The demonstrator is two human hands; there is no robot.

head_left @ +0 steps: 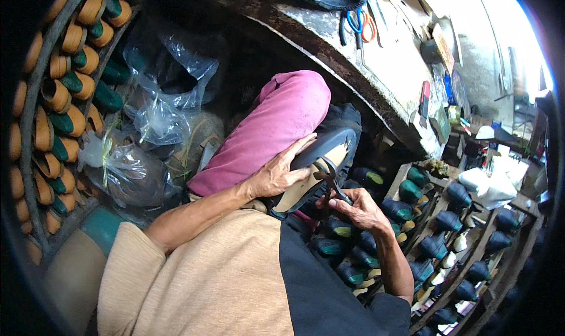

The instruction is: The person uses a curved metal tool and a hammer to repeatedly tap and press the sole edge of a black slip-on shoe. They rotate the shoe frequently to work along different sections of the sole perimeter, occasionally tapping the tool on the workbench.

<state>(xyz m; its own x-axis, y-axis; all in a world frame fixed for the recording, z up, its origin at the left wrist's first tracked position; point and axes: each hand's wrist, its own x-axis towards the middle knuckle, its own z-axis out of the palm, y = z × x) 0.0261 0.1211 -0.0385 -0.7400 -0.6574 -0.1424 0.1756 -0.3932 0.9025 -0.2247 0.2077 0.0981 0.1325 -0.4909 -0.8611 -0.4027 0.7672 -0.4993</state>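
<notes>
A dark shoe upper (321, 149) lies sole side up across my lap, with a tan insole (292, 196) showing in its bottom. My left hand (276, 174) is closed around the shoe's near side, thumb over the insole and fingers along the dark edge. In my right hand (358, 209) are dark metal pincers (329, 180), gripped by the handles. Their jaws sit at the shoe's rim, over the insole. Whether the jaws bite on the upper's edge I cannot tell. My pink-clad knee (282, 103) is raised beside the shoe.
On the left, a curved rack (30, 112) holds many orange-and-green shoes. Clear plastic bags (159, 115) lie beside it. Dark shoes fill a wooden rack (497, 271) at lower right. A worn workbench (376, 80) beyond my knee carries scissors (355, 22) and a red-handled tool (424, 97).
</notes>
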